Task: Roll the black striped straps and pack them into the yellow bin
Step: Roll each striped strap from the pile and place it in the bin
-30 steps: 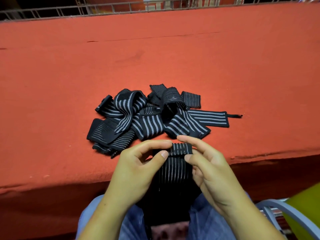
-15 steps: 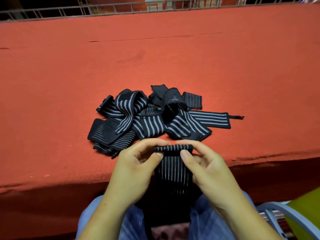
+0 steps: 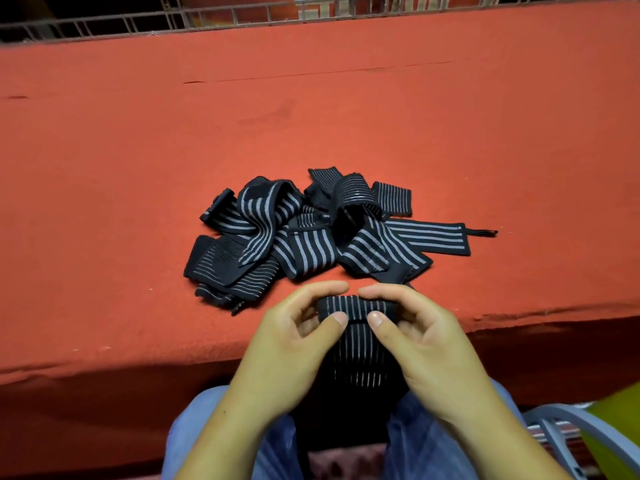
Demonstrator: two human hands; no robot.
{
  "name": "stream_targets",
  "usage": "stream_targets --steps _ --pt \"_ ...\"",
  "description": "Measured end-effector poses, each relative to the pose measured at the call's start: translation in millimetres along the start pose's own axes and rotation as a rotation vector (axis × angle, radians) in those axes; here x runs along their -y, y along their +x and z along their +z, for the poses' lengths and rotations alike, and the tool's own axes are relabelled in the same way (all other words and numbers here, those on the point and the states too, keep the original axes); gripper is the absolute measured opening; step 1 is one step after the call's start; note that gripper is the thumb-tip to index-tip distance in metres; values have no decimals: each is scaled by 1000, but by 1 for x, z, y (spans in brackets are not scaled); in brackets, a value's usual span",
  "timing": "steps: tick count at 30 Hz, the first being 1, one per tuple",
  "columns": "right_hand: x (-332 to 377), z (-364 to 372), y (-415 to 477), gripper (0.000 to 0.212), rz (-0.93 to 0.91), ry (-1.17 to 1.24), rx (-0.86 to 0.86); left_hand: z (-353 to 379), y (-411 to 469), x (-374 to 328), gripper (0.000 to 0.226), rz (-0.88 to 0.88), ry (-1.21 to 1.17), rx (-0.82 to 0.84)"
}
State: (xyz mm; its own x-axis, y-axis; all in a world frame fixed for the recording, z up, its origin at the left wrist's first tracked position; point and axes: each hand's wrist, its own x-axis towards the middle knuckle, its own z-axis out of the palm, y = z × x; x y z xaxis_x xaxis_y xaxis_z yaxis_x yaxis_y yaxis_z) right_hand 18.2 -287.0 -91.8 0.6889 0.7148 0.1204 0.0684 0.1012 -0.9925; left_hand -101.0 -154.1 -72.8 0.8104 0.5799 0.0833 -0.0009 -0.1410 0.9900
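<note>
Mid-roll: left grip point(image 3: 291, 351), right grip point(image 3: 429, 351) pinch rolled end of black grey-striped elastic strap point(image 3: 353, 305). Next: wind hanging tail in tight.

Packing workstation, likely a small workshop. Red felt-covered bench point(image 3: 138, 168) extends beyond the grip, wire rack point(image 3: 221, 24) along its far edge; heap of identical straps point(image 3: 311, 247) just ahead; yellow bin point(image 3: 623, 410) low right.
</note>
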Motion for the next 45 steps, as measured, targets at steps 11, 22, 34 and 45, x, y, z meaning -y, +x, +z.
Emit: stream_targets --steps 11,22,34,45 --pt "1 2 1 16 39 19 43 -3 2 6 34 107 154 -78" --pt "-7 3 -10 26 -33 -90 94 4 -12 14 25 -25 44 -58" --pt "-10 26 -19 28 13 -182 103 25 -23 31 39 -29 52 -196" --pt "-14 5 -18 20 158 213 39 7 -25 27 39 -22 -86 -68"
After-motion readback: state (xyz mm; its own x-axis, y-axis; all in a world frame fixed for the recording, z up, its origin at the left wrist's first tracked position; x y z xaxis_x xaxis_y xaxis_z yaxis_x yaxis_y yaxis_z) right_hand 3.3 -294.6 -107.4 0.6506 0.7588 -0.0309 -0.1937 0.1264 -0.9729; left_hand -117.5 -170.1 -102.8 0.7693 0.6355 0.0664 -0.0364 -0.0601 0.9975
